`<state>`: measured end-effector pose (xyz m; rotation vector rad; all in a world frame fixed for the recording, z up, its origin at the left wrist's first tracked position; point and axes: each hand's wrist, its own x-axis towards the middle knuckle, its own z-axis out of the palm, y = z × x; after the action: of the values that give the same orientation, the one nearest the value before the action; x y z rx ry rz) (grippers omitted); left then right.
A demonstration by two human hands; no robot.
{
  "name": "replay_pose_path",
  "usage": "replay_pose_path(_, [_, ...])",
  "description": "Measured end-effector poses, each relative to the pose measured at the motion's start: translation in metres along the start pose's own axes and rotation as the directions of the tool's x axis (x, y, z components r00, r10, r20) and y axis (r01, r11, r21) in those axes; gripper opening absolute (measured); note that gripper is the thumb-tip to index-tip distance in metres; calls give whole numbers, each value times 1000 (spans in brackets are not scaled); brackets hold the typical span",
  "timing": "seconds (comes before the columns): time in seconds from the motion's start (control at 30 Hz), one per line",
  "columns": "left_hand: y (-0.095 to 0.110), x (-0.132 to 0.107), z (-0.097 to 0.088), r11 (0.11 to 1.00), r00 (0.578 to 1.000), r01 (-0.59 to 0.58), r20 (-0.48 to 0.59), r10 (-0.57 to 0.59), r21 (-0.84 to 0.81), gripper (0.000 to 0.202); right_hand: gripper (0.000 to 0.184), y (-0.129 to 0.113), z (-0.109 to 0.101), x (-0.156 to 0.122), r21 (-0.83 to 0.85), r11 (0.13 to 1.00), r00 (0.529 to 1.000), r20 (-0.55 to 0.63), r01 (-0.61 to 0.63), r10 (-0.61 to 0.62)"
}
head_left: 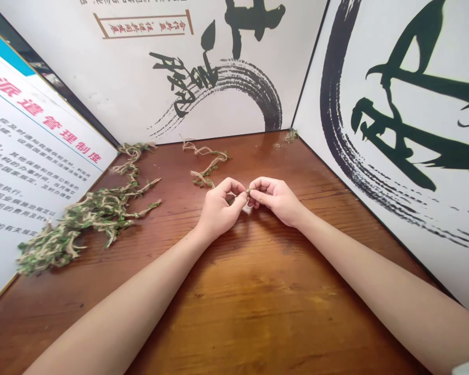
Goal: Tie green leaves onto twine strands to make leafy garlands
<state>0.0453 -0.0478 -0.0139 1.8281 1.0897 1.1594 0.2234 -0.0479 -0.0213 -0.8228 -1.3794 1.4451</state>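
My left hand (222, 207) and my right hand (274, 200) meet over the middle of the wooden table, fingertips almost touching. Both are closed in a pinch on one leafy twine garland (208, 171), tan cord with small green leaves. Its free length runs from behind my left hand toward the back wall in a zigzag on the table. Between the fingertips only a short bit of the cord shows; the rest there is hidden by my fingers.
A tangled heap of similar leafy twine (89, 213) lies at the left, trailing to the back corner. A few green scraps (291, 135) sit in the far right corner. White panels with dark brush lettering (398, 125) and a printed notice board (42, 140) enclose the table (250, 312).
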Motion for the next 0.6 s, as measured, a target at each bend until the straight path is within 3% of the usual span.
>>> replay_pose_path(0.13, [-2, 4, 1, 990, 999, 46, 6, -45, -134, 17, 37, 0, 5, 0, 223, 969, 994, -18, -103, 110])
replay_pose_path(0.33, [-3, 7, 0, 956, 990, 138, 53, -128, -260, 21, 38, -6, 8, 0, 515, 827, 968, 21, -226, 251])
replay_pose_path(0.47, [0, 5, 0, 955, 990, 135, 73, -120, -265, 26, 41, -6, 8, -1, 555, 798, 965, 36, -234, 258])
replay_pose_path(0.6, [2, 4, 1, 988, 994, 88, 68, -80, -129, 32, 35, -2, 7, 1, 499, 844, 970, -21, -199, 242])
